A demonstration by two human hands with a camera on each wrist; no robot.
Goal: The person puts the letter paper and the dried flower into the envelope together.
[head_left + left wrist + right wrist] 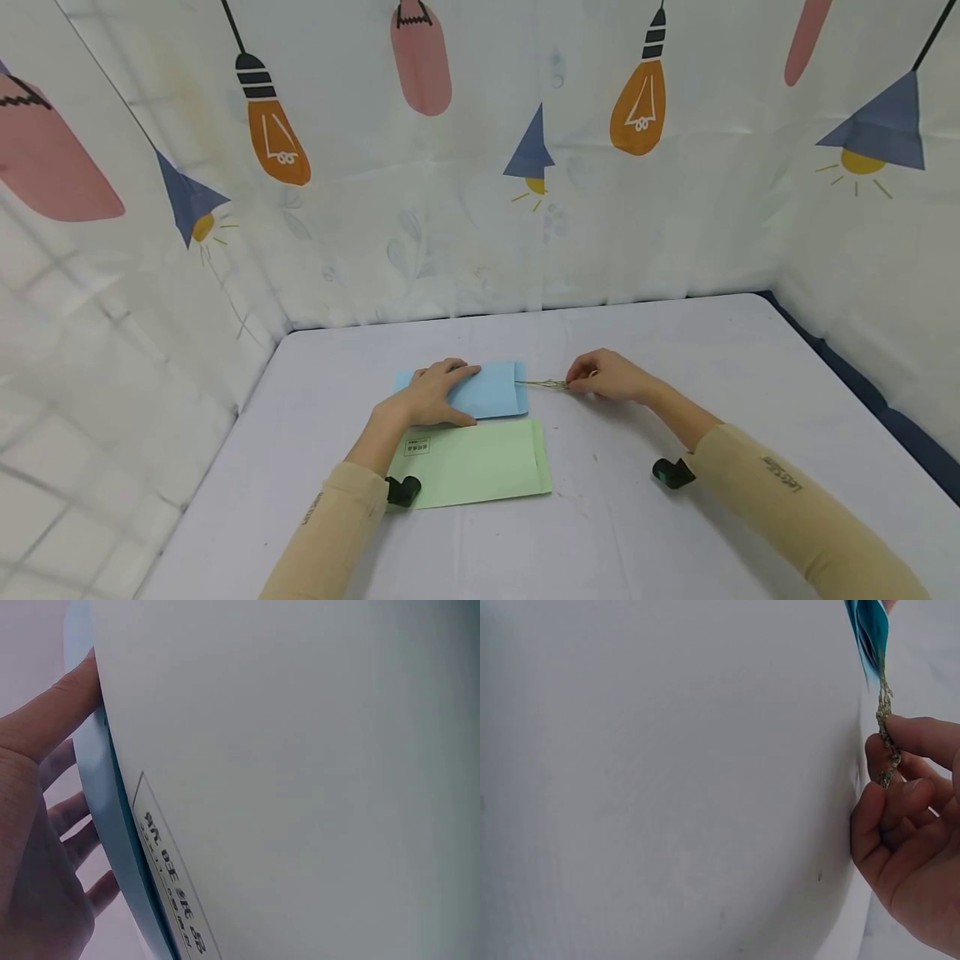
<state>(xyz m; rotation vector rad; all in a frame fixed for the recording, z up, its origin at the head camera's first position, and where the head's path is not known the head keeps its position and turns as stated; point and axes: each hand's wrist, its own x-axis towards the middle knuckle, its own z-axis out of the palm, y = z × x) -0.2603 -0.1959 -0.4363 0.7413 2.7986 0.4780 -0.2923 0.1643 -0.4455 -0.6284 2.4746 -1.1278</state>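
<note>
A light blue envelope (495,392) lies flat behind a green one, its open mouth to the right. My left hand (435,396) lies across it and holds it, the thumb at its near edge and the fingers over the top. In the left wrist view, the fingertips are partly hidden by the blue edge. My right hand (609,375) pinches a thin dried sprig (883,712) between thumb and fingers. The sprig's stem (532,382) reaches left into the envelope's mouth; the part inside is hidden.
The green envelope (480,467), with a printed box in its upper left corner, lies just in front of the blue one. Both lie on a white-covered table (600,517). A patterned curtain (465,225) stands behind and at the sides.
</note>
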